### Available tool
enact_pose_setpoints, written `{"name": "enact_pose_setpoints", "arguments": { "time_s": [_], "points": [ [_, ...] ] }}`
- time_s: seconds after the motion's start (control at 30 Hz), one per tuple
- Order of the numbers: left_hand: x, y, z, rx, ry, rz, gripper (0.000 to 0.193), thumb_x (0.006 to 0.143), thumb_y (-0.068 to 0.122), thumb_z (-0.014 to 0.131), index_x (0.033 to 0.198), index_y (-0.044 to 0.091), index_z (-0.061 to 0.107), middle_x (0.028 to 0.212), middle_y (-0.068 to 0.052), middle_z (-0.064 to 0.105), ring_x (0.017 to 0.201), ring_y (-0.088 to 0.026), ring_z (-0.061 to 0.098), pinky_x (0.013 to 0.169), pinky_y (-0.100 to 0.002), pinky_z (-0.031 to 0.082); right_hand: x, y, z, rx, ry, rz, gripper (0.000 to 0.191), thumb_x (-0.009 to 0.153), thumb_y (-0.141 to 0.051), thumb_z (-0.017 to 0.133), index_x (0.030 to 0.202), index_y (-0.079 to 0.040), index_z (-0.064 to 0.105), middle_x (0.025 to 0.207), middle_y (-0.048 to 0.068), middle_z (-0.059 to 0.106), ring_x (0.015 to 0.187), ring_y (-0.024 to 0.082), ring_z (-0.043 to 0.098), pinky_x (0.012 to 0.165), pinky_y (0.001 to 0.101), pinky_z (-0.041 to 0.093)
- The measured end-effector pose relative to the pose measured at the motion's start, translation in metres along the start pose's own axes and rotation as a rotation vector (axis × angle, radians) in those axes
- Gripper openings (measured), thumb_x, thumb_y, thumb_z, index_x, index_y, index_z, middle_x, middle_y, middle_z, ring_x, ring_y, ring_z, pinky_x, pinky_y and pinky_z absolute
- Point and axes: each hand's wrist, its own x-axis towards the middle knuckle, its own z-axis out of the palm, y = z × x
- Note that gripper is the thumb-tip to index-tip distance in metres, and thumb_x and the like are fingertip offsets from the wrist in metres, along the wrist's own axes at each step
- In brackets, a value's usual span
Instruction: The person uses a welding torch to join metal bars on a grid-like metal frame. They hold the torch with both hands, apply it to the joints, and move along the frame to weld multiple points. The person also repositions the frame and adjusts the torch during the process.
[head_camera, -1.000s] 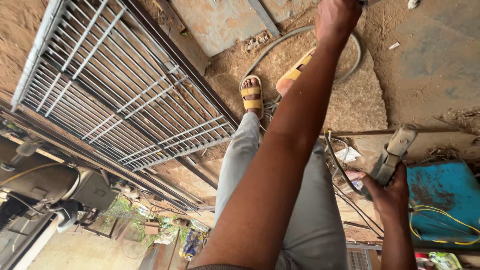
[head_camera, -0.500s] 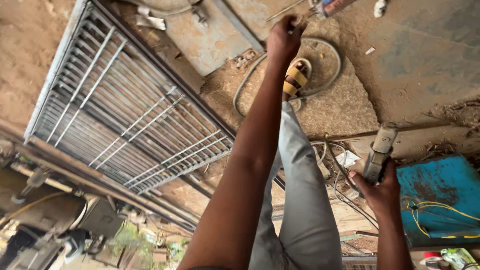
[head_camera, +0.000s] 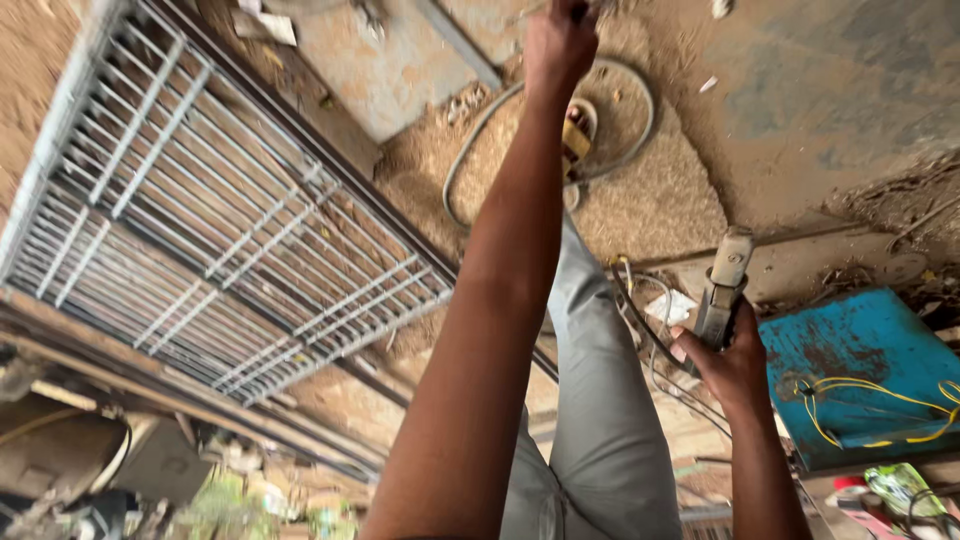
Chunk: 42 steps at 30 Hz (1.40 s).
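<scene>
My left hand (head_camera: 558, 42) is stretched far out to the top edge of the view with its fingers curled. What it grips is cut off, and I cannot tell if it holds anything. It hovers just past my sandalled foot (head_camera: 576, 140), which stands inside a loop of grey hose (head_camera: 468, 158) on sandy ground. My right hand (head_camera: 728, 365) is closed around a grey, worn power tool (head_camera: 724, 282) that points away from me, beside my grey trouser leg (head_camera: 600, 400). Thin cables (head_camera: 640, 330) trail near the tool.
A large grey metal grille (head_camera: 220, 230) in a dark frame lies to the left. A blue, rusty metal box (head_camera: 860, 350) with a yellow wire (head_camera: 870, 415) on it sits at the right. A metal bar (head_camera: 455, 45) lies on a concrete slab. Clutter fills the bottom left.
The view has swung, so the grille and foot sit higher in the frame. My left arm stays stretched out towards the foot. My right hand keeps the tool in the same grip.
</scene>
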Motion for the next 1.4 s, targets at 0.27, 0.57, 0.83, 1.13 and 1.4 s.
{"name": "enact_pose_setpoints", "arguments": {
  "time_s": [0.27, 0.57, 0.83, 1.13, 1.4],
  "points": [
    [-0.006, 0.013, -0.001, 0.118, -0.326, -0.363, 0.018, 0.099, 0.018, 0.061, 0.111, 0.014, 0.073, 0.093, -0.009, 0.076, 0.073, -0.021, 0.070, 0.068, -0.044, 0.065, -0.023, -0.001, -0.008, -0.066, 0.039, -0.103, 0.082, 0.077, -0.027, 0.088, 0.144, 0.000, 0.050, 0.125, 0.015, 0.067, 0.110, 0.026, 0.066, 0.092, 0.0393, 0.052],
    [0.017, -0.005, 0.044, 0.473, -0.677, -0.147, 0.021, 0.105, 0.024, 0.057, 0.124, 0.018, 0.064, 0.095, -0.008, 0.071, 0.070, -0.017, 0.066, 0.080, -0.042, 0.060, -0.009, 0.000, 0.001, -0.001, -0.002, 0.103, 0.077, 0.077, -0.028, 0.086, 0.142, -0.003, 0.053, 0.111, 0.015, 0.071, 0.099, 0.025, 0.069, 0.088, 0.0381, 0.056],
    [-0.015, -0.093, -0.052, 0.251, -0.598, -0.137, 0.017, 0.088, 0.022, 0.066, 0.103, 0.012, 0.068, 0.098, -0.021, 0.070, 0.095, -0.047, 0.064, 0.077, -0.057, 0.052, 0.009, -0.031, -0.007, 0.060, 0.008, -0.074, 0.081, 0.076, -0.033, 0.087, 0.143, -0.003, 0.052, 0.121, 0.011, 0.068, 0.104, 0.024, 0.066, 0.089, 0.0377, 0.054],
    [-0.250, -0.180, -0.285, 0.189, -0.704, -0.465, 0.026, 0.106, 0.026, 0.052, 0.109, 0.009, 0.071, 0.076, -0.022, 0.071, 0.057, -0.033, 0.066, 0.056, -0.050, 0.054, 0.022, -0.128, -0.010, -0.080, -0.428, -0.256, 0.077, 0.064, -0.015, 0.083, 0.136, -0.009, 0.057, 0.109, 0.007, 0.071, 0.098, 0.022, 0.070, 0.087, 0.0354, 0.058],
    [-0.379, -0.093, -0.397, 0.021, -0.640, -0.334, 0.018, 0.097, 0.023, 0.062, 0.092, 0.006, 0.065, 0.084, -0.022, 0.069, 0.075, -0.041, 0.067, 0.063, -0.051, 0.051, -0.048, -0.186, 0.030, -0.611, -0.932, -0.682, 0.089, 0.053, -0.020, 0.087, 0.137, -0.014, 0.059, 0.167, 0.007, 0.027, 0.136, 0.029, 0.053, 0.104, 0.0382, 0.051]
  ]
}}
